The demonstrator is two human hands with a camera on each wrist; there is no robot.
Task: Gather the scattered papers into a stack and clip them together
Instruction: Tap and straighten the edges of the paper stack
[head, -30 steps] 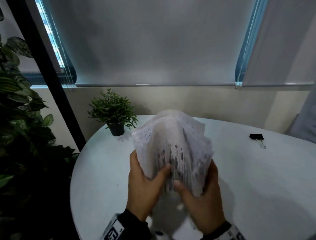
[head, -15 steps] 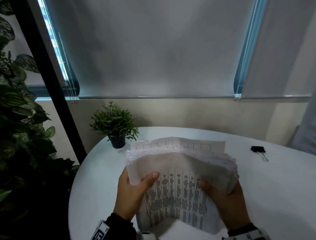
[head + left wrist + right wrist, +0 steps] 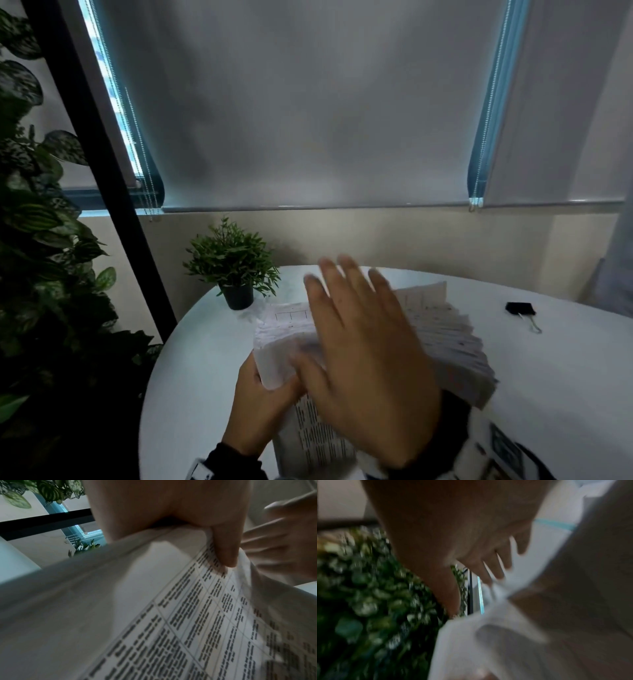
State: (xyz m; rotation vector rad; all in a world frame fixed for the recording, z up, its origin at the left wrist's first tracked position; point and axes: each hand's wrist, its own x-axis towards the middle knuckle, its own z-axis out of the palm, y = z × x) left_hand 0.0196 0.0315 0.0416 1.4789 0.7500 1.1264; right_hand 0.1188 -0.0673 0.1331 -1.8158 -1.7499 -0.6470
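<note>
A thick stack of printed papers point(image 3: 455, 346) is held above the round white table point(image 3: 565, 394) in the head view. My left hand point(image 3: 263, 404) grips its left edge, thumb on top; the left wrist view shows that thumb point(image 3: 226, 547) pressing on the printed top sheet point(image 3: 197, 622). My right hand point(image 3: 363, 349) is lifted over the middle of the stack, fingers spread and straight, holding nothing; whether it touches the papers is unclear. In the blurred right wrist view the spread right hand point(image 3: 488, 561) hovers by the paper edges point(image 3: 488, 628). A black binder clip point(image 3: 521, 310) lies on the table at the right.
A small potted plant point(image 3: 233, 263) stands at the table's far left edge. Large leafy plants point(image 3: 37, 260) and a black post point(image 3: 102, 178) fill the left side. Closed roller blinds point(image 3: 308, 102) and a wall stand behind the table.
My right hand has let go of the stack's right side and risen over its middle, fingers spread. The left hand keeps its grip and the stack lies flatter.
</note>
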